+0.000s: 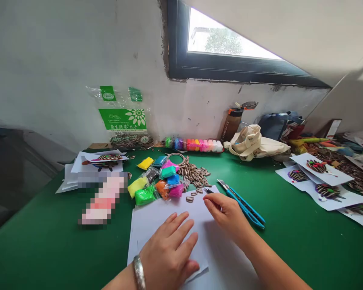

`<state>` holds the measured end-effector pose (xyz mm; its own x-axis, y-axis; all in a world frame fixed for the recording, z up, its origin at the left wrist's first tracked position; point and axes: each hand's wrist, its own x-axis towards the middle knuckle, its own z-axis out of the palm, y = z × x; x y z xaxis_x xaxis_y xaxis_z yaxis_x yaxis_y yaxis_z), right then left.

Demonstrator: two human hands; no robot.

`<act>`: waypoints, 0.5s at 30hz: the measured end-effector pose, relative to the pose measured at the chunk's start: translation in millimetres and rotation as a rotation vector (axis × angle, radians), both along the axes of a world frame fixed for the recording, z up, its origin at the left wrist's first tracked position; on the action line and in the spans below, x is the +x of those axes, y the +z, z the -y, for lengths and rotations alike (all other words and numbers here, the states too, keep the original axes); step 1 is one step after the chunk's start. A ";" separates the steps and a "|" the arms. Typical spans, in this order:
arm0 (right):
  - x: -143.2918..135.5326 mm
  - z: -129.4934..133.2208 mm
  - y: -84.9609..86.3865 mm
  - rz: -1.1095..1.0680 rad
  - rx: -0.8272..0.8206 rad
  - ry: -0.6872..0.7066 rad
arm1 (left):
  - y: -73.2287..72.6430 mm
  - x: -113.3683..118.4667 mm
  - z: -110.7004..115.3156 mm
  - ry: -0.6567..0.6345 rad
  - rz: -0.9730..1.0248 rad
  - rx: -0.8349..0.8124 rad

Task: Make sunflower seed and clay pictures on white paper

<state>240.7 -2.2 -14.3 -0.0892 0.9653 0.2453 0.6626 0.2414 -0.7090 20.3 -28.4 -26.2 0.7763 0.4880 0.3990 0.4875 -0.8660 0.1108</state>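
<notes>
White sheet (149, 221) taken as landmark; it is spread on the green table (63, 229), under both hands. A smaller paper (203, 270) is placed on its near part, partly covered by the left hand (172, 251). The left hand is held open, palm down, fingers spread, over the sheet. The right hand (228, 213) is held at the sheet's far right, thumb and forefinger drawn together; whether anything is pinched cannot be told. A dark pointed tip (209, 191) is seen by its fingertips, mostly hidden.

Progress: papers with seed-and-clay figures are laid well to the right (328, 191) and left (104, 164) of the sheet, judged done or nearly so. On the sheet's visible part no figure is seen, only a few loose seeds (190, 199) at the far edge, so its work is judged barely begun; the hand-covered part cannot be checked.

Containers: small clay packets (145, 196) in several colours are heaped at the sheet's far left corner, beside a seed pile (193, 173). Beyond them, a clear bag (122, 121) is leaned on the wall, seeds in its bottom; a clear pack (196, 145) is filled with coloured clay. Beyond the sheet to the right, a tote (248, 143) and bottle (232, 123) are placed, contents not readable. A blue cutter (245, 204) is laid just right of the sheet.
</notes>
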 end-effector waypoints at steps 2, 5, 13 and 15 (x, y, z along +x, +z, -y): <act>-1.9 1.2 2.5 0.083 -0.046 0.056 | -8.6 -9.7 4.1 -0.072 -0.125 -0.018; -11.4 6.5 1.7 0.177 -0.126 0.162 | -15.8 -8.5 2.1 -0.099 -0.202 -0.085; -12.3 6.0 -2.4 0.356 -0.199 0.209 | -7.3 13.8 -3.2 -0.082 -0.197 -0.175; -12.7 4.3 -3.0 0.402 -0.192 0.211 | -11.9 7.5 0.3 -0.043 -0.202 -0.156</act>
